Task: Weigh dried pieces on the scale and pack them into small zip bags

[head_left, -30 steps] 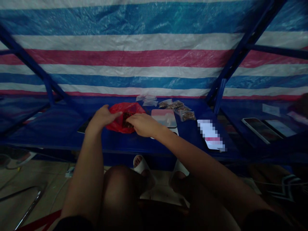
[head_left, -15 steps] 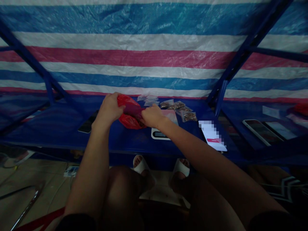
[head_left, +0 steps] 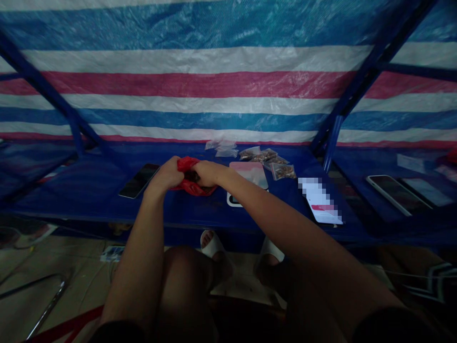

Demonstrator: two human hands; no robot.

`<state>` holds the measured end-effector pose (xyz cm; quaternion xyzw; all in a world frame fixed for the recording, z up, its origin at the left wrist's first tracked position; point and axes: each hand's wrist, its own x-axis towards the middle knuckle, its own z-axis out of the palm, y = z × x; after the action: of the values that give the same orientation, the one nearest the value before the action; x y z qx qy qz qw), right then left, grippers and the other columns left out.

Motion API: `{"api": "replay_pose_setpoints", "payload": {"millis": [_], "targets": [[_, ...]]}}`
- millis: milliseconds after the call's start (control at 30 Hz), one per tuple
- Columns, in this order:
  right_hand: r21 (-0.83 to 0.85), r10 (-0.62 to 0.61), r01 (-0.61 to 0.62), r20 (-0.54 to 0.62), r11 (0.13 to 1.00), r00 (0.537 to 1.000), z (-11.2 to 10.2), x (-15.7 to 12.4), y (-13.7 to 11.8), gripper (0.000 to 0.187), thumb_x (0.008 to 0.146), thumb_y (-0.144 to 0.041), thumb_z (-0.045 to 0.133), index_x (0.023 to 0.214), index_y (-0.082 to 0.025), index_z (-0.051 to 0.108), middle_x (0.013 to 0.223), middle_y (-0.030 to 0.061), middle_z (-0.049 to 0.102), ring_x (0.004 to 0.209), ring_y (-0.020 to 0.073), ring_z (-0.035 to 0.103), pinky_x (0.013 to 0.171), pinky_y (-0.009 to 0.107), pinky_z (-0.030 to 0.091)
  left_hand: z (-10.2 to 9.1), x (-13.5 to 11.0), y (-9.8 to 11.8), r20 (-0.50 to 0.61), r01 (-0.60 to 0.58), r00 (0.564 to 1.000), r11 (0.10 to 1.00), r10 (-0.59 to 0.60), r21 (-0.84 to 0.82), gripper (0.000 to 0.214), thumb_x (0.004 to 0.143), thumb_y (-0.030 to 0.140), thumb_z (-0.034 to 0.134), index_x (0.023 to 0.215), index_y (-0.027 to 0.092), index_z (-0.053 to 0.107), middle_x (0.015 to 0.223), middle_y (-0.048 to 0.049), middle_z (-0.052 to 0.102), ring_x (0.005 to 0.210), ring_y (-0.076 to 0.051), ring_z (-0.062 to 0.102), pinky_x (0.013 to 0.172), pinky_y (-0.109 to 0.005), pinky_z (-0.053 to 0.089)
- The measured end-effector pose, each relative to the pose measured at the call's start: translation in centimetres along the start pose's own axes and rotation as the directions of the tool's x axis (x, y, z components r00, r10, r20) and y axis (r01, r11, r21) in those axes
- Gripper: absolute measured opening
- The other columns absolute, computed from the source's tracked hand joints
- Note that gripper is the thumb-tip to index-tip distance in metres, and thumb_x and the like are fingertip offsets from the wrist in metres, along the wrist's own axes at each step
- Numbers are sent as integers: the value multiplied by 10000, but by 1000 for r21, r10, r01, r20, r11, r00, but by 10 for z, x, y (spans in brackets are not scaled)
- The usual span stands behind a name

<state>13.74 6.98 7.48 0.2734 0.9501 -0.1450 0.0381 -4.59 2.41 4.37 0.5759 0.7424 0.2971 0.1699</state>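
A red plastic bag (head_left: 195, 190) rests on the blue table with its mouth open, showing dark brownish contents inside. Its left rim is gripped by my left hand (head_left: 169, 173), the fingers closed on the plastic. My right hand (head_left: 207, 173) dips into the bag's mouth from the right, its fingertips hidden inside. Just right of the bag sits a white digital scale (head_left: 250, 172) with a pinkish top, its display partly covered by my right forearm. Behind the scale lie several small zip bags (head_left: 283, 170) filled with brown bits.
Clear flat zip bags (head_left: 226, 152) lie behind the red bag. A dark phone (head_left: 139, 181) is at left, a lit phone (head_left: 319, 201) at right. Farther right, two more devices (head_left: 400, 194) rest on the adjoining blue surface (head_left: 360, 166). Blue metal struts (head_left: 333, 143) rise on both sides before a striped tarp.
My right hand has moved from the bag's right rim into its mouth. My left hand sits lower, and the bag's stretched opening has drawn in. The view has shifted slightly.
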Motion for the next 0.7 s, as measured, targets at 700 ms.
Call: {"api": "replay_pose_setpoints", "payload": {"millis": [700], "targets": [[39, 23, -17, -170, 999, 985, -20, 1, 10, 350, 958, -42, 682, 1287, -45, 803, 1268, 230, 825, 1180, 306, 773, 922, 327, 559, -1, -19, 32, -436, -179, 879, 981, 191, 70, 602, 903, 326, 725, 1487, 216, 631, 1645, -185, 516, 1625, -424, 424, 1369, -633, 351]]}}
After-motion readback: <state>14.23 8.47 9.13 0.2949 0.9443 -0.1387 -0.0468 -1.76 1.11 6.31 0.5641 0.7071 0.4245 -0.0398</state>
